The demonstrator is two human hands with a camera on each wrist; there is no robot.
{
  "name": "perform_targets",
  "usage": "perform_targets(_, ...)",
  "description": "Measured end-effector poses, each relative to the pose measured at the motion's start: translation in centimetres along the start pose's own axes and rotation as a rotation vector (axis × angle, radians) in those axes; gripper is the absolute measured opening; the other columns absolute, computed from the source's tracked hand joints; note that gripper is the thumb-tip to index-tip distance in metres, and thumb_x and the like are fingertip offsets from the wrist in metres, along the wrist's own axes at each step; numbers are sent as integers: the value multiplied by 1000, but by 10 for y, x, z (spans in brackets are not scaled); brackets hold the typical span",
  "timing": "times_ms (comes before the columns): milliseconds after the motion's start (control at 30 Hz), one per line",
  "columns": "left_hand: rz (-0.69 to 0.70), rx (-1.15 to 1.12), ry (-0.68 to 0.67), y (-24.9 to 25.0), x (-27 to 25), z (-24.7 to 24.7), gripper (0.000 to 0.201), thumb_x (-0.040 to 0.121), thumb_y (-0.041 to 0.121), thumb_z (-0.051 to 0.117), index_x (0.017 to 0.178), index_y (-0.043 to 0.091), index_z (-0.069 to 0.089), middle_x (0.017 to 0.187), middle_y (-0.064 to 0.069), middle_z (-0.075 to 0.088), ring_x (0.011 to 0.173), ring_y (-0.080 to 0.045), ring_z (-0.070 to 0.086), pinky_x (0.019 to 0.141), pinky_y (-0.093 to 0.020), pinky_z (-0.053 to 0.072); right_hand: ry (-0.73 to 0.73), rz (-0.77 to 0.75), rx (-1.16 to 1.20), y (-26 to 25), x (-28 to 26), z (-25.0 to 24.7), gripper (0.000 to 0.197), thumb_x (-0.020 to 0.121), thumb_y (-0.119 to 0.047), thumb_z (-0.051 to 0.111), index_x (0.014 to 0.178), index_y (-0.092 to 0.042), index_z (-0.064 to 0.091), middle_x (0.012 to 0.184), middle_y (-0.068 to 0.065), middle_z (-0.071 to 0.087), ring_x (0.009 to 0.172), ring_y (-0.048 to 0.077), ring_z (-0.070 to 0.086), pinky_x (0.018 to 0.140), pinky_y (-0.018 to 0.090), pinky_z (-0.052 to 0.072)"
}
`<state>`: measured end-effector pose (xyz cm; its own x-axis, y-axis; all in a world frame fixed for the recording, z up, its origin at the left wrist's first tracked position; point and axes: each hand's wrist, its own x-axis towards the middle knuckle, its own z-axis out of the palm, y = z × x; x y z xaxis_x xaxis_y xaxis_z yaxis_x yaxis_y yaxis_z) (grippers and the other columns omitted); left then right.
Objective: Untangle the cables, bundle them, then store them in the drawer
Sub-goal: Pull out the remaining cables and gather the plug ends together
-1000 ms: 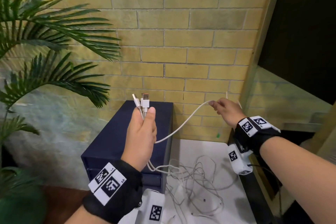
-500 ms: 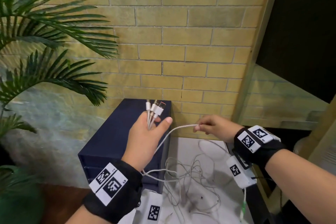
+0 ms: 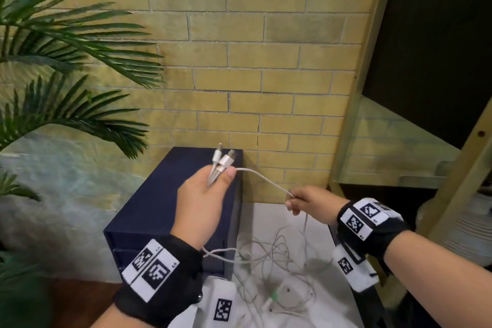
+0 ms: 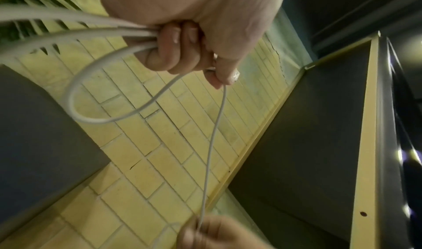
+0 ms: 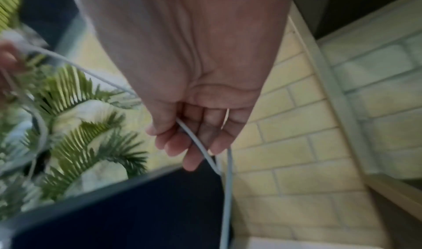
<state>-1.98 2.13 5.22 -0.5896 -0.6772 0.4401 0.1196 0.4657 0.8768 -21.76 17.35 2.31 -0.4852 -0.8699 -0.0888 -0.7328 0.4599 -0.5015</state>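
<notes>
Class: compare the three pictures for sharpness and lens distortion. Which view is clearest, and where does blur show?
Head view: sharpest, the connector ends in the left hand read clearly, though the shelf frame leans from wide-angle distortion. Left wrist view: near cables soft, right hand blurred. Right wrist view: most smeared, the palm plant and drawer unit indistinct.

Black wristbands (image 3: 372, 224) with checkered tags

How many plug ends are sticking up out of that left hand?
2 that I can make out: a slim plug on the left and a wider plug right beside it, both above the left hand. A third may hide behind them.
</notes>
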Motion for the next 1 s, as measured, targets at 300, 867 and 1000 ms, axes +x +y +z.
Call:
perform_targets(300, -53, -66, 39, 6, -5, -12, 34, 90, 42, 58, 86, 10, 65, 61, 0, 43, 53, -9, 34, 52, -21, 35, 77, 95, 77, 50, -1, 30, 17, 94, -23, 53, 81, -29, 62, 103, -3, 62, 103, 14, 55, 91, 27, 37)
perform_targets(867, -155, -229, 15, -4, -3, -32, 31, 93, 45, 54, 86, 14, 52, 52, 12, 25, 49, -12, 21, 45, -28, 20, 649, 234, 226, 49, 14, 16, 29, 93, -11, 51, 122, -15, 57, 124, 18, 45, 95, 26, 53, 88, 27, 38)
perform_targets(1000, -217, -412, 10, 1, -1, -29, 26, 100, 32, 44, 79, 18, 39, 56, 9, 22, 50, -9, 16, 44, -23, 18, 653, 109, 341, -4, 3, 22, 56, 92, -27, 55, 142, -22, 30, 129, 2, 31, 105, 19, 51, 95, 31, 41)
